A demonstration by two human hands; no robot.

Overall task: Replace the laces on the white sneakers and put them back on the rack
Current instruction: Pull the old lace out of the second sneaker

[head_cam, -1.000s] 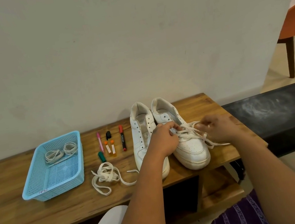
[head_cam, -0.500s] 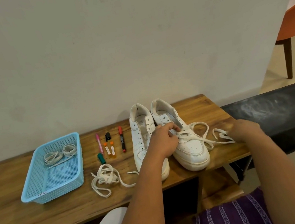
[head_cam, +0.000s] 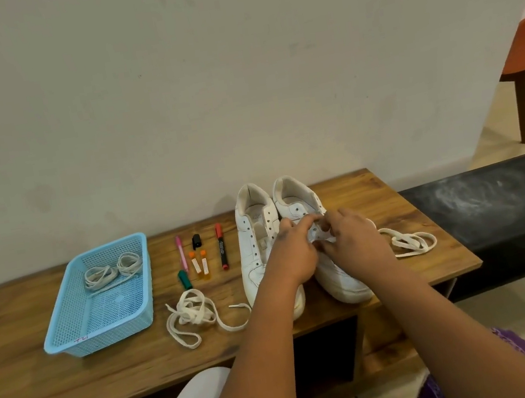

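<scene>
Both forearms reach in from the 6 o'clock edge and meet over the right sneaker (head_cam: pixel 333 277). The left hand (head_cam: pixel 293 254) lies knuckles up across the gap between the two shoes, its fingers (head_cam: pixel 306 222) curled and pinching the lace (head_cam: pixel 407 242) at the eyelet rows. The right hand (head_cam: pixel 353 241) faces it from 3 o'clock, fingers bent inward and pinching the same lace at the tongue; the fingertips of the two hands nearly touch. How tightly either hand grips is hidden by the knuckles.

The right sneaker stands on the wooden tabletop (head_cam: pixel 393 197) with its toe toward 6 o'clock and heel toward the wall. The free part of its lace trails out from under the right hand toward 3 o'clock and lies in loose loops near the tabletop's right end. The left sneaker (head_cam: pixel 256 252) stands just beside it at 9 o'clock, parallel, with bare eyelets showing.

A loose lace (head_cam: pixel 194 316) lies in a tangle on the tabletop at 8 o'clock from the left sneaker, one tip close to the shoe's toe. Further toward 9 o'clock sits a blue mesh basket (head_cam: pixel 69 342) with two coiled laces (head_cam: pixel 113 272) in its far half. Between the basket and the shoes lies a row of markers (head_cam: pixel 222 250). A black rack (head_cam: pixel 497 201) adjoins the tabletop at 3 o'clock.
</scene>
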